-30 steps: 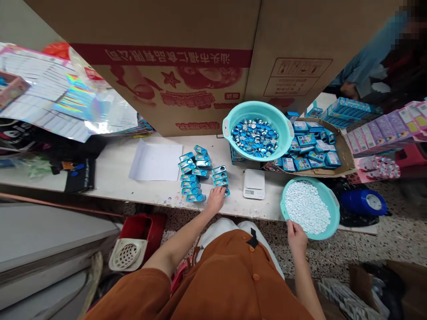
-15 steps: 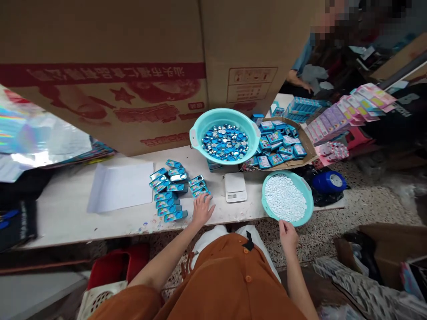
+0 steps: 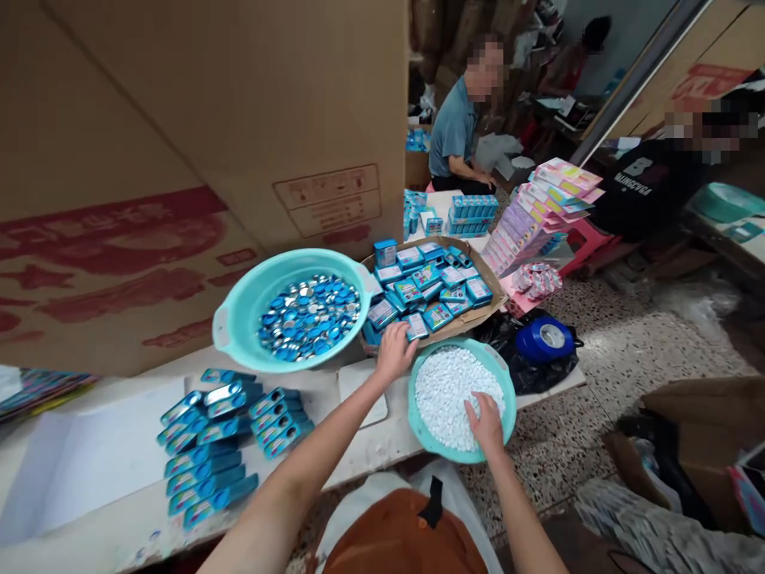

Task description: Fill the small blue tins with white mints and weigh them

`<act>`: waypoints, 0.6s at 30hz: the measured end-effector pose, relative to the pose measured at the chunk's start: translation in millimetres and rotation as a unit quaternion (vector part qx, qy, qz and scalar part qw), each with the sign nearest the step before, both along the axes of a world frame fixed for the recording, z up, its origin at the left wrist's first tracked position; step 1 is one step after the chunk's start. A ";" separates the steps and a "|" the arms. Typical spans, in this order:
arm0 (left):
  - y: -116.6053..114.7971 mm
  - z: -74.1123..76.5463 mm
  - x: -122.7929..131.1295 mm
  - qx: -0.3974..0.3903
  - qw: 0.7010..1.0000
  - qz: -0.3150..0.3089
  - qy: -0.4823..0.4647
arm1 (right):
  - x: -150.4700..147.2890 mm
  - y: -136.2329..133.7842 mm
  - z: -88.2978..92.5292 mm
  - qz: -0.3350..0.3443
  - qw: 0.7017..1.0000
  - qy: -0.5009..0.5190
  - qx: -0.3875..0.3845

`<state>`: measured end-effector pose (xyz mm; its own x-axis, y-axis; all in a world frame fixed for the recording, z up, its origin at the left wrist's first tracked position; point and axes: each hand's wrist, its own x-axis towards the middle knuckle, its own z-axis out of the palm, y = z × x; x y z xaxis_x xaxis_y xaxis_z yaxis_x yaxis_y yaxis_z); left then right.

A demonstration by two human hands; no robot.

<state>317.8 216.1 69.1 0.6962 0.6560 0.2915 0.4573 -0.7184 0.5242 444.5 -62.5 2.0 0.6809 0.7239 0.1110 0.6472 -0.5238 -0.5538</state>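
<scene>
My left hand (image 3: 395, 352) reaches over the scale to the near edge of a cardboard tray (image 3: 472, 323). Its fingers are apart and touch or nearly touch a small blue tin (image 3: 417, 326) in that tray; contact is hard to tell. Inside a turquoise basin (image 3: 510, 399) full of small white tablets (image 3: 448, 387), my right hand (image 3: 487, 422) rests with parted fingers at the tablets' surface. My left forearm and hand partly cover a white scale (image 3: 374, 408). Upright blue tins with round openings (image 3: 278, 422) stand in rows on the table at the left.
A larger turquoise basin (image 3: 224, 319) holds blue and silver caps (image 3: 311, 319). Behind it rises a big cardboard carton (image 3: 179, 119). White paper (image 3: 113, 454) lies at the left. Pink and purple boxes (image 3: 531, 211) are stacked at the right. A person in a blue shirt (image 3: 451, 127) sits farther back.
My left hand has left the row of tins and moved right to the cardboard tray. My right hand has gone from the basin's rim into the tablets. The view has turned right.
</scene>
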 end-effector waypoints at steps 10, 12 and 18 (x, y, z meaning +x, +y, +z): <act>117.6 -67.9 110.6 0.056 0.962 0.059 0.261 | 68.4 41.5 -45.2 0.002 1.000 -0.026 -0.012; 122.7 -74.4 120.6 0.050 0.955 0.071 0.283 | 69.6 55.2 -47.4 0.022 1.000 -0.005 -0.016; 110.5 -69.6 124.2 0.059 0.951 0.079 0.294 | 56.6 87.0 -45.2 0.080 0.995 0.056 0.019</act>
